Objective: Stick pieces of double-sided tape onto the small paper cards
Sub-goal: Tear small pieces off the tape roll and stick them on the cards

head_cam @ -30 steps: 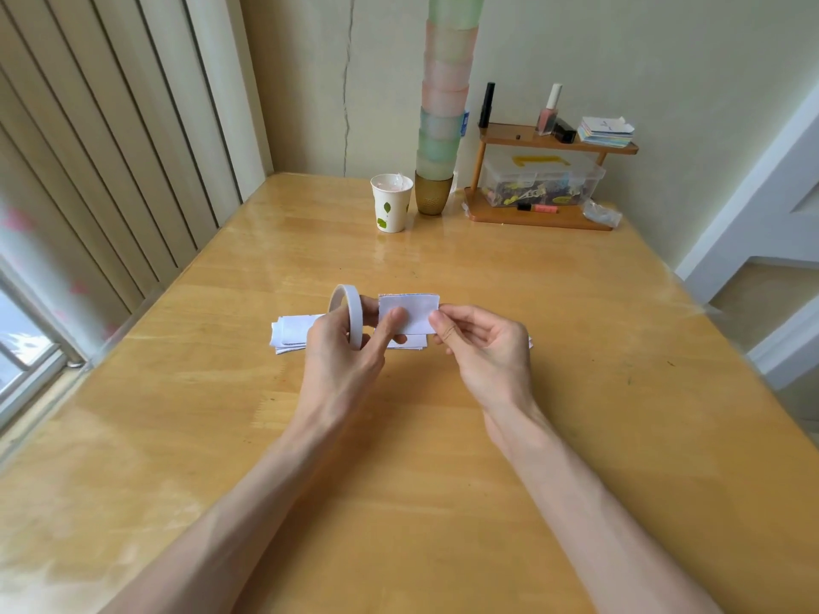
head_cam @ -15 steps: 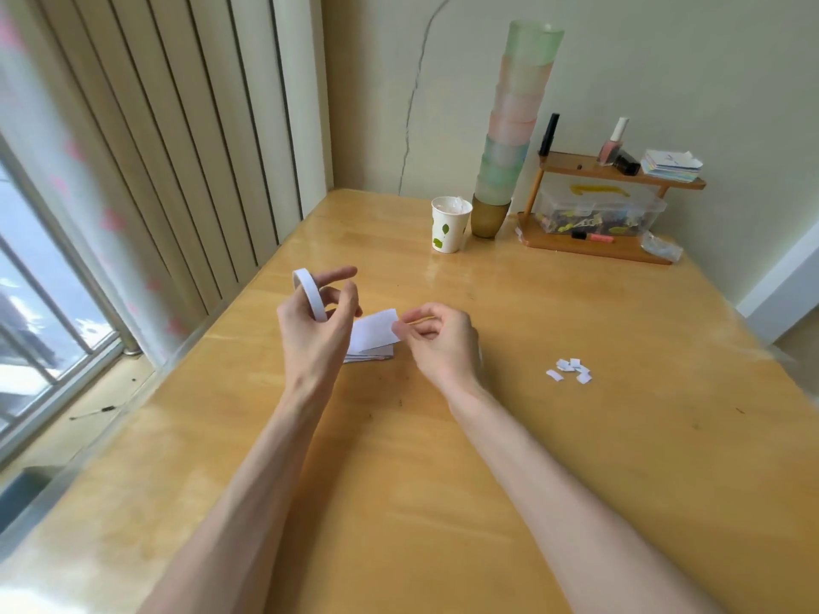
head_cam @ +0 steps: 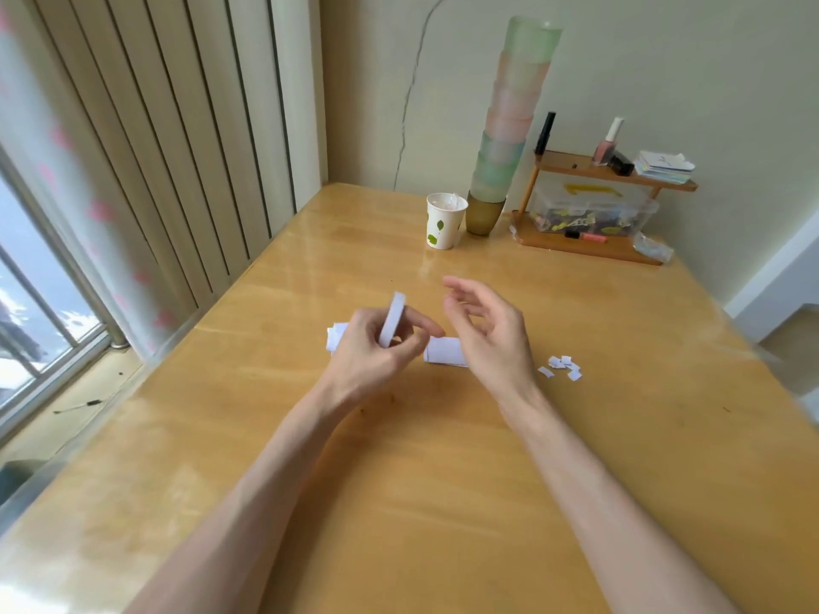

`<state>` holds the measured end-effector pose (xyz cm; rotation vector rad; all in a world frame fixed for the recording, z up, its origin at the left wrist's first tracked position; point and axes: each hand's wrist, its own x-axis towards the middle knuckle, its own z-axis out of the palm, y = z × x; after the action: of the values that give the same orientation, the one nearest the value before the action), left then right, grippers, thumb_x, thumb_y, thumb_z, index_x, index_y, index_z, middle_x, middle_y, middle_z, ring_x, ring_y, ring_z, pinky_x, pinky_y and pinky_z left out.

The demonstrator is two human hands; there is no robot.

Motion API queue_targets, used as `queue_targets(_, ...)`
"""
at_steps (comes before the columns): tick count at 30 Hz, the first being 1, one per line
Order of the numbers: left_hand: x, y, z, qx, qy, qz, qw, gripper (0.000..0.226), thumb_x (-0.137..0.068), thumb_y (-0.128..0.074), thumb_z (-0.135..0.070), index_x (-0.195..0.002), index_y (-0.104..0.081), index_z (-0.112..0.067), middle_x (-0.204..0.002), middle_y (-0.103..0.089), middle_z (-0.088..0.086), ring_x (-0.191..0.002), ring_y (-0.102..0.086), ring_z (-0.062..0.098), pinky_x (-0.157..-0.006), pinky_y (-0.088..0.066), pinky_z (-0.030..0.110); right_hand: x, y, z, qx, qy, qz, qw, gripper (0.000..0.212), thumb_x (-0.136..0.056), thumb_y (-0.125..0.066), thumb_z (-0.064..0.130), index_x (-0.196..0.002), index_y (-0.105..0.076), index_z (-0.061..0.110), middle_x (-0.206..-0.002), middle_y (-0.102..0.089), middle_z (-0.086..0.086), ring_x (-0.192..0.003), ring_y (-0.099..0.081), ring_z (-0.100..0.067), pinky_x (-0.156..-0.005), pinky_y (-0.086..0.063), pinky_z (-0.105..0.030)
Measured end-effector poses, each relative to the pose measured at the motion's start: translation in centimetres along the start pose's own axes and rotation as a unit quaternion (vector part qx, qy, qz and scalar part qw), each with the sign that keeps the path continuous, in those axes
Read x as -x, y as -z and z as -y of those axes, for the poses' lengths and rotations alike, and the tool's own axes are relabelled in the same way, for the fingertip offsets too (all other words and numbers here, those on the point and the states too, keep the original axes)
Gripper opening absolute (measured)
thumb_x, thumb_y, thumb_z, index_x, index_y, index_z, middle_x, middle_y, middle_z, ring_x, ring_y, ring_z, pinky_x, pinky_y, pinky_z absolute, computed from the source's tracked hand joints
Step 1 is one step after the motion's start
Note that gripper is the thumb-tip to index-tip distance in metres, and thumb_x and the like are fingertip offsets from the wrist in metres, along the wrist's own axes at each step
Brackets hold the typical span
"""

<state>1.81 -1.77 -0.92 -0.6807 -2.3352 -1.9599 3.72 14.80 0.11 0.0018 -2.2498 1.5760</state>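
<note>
Working across the broad, glossy, honey-coloured wooden table (head_cam: 443, 480), I judge its slick top to be the first hazard, because a light card could skate away under a sideways push. The tall tower of stacked pastel plastic cups (head_cam: 509, 126) at the far edge stands well apart from my hands, so only a wild reach would topple it. My left hand (head_cam: 372, 356) is curled round the slim white ring of double-sided tape (head_cam: 392, 319), pinching it on edge above the table. My right hand (head_cam: 492, 334) hovers with its fingers loosely spread, grasping nothing. The pile of small white paper cards (head_cam: 335, 336) lies on the table behind my left hand and is mostly hidden by it. One separate white rectangular card (head_cam: 445, 351) lies flat between my hands, partly under the right one. I cannot tell whether that card already carries tape, so I might double up on it or skip it. I cannot see the roll's free end either. A strip pulled out carelessly could curl onto itself or cling to my fingertips, and one laid crooked could overhang the card and grab the table. Smallest of all, the scatter of tiny white paper scraps (head_cam: 562, 367) lies to the right of my wrist, and a sticky strip swung over them could pick one up.
</note>
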Motion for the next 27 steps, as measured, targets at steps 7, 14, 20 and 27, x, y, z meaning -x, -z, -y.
queue_targets(7, 1.2, -2.1, -1.0, 0.006, -0.026, 0.158, 0.987, 0.024, -0.087, -0.059, -0.009, -0.077, -0.079, -0.017, -0.054, -0.027, 0.02, -0.049, -0.025, 0.021, -0.052, -0.032, 0.014, 2.4, 4.0, -0.4, -0.087, -0.026, 0.185, 0.978, 0.028, -0.109, -0.054, 0.022, -0.131, -0.07, 0.017, -0.094, -0.076, 0.016, -0.103, -0.069, -0.007, -0.094, -0.051, -0.023)
queue_targets(14, 1.8, -3.3, -1.2, 0.014, -0.011, 0.166, 0.986, 0.022, -0.089, -0.058, -0.015, -0.086, -0.079, -0.012, -0.054, -0.038, -0.007, -0.05, -0.03, 0.015, -0.051, -0.026, 0.024, 2.7, 5.0, -2.2, 0.0, 0.072, 0.086, 0.994, 0.033, -0.098, -0.066, -0.002, -0.109, -0.078, 0.026, -0.101, -0.08, 0.009, -0.099, -0.076, -0.011, -0.089, -0.057, -0.026)
queue_targets(20, 1.4, -2.7, -1.6, 0.084, 0.006, 0.18, 0.98, 0.023, -0.103, -0.061, -0.022, -0.12, -0.074, -0.015, -0.093, -0.074, 0.009, -0.097, -0.068, 0.015, -0.096, -0.047, 0.028, 2.2, 5.4, -3.5, -0.023, 0.061, -0.023, 0.998, 0.022, -0.098, -0.068, 0.0, -0.112, -0.078, 0.014, -0.097, -0.081, 0.003, -0.091, -0.077, -0.011, -0.089, -0.06, -0.032)
queue_targets(27, 1.0, -3.3, -0.9, 0.077, -0.042, 0.148, 0.985, 0.026, -0.106, -0.052, -0.011, -0.12, -0.071, 0.0, -0.087, -0.071, 0.004, -0.079, -0.064, 0.017, -0.086, -0.049, 0.024, 2.3, 5.6, -3.1, -0.008, 0.069, -0.061, 0.996, 0.032, -0.098, -0.068, 0.003, -0.127, -0.074, 0.016, -0.113, -0.077, 0.006, -0.098, -0.076, -0.012, -0.089, -0.058, -0.029)
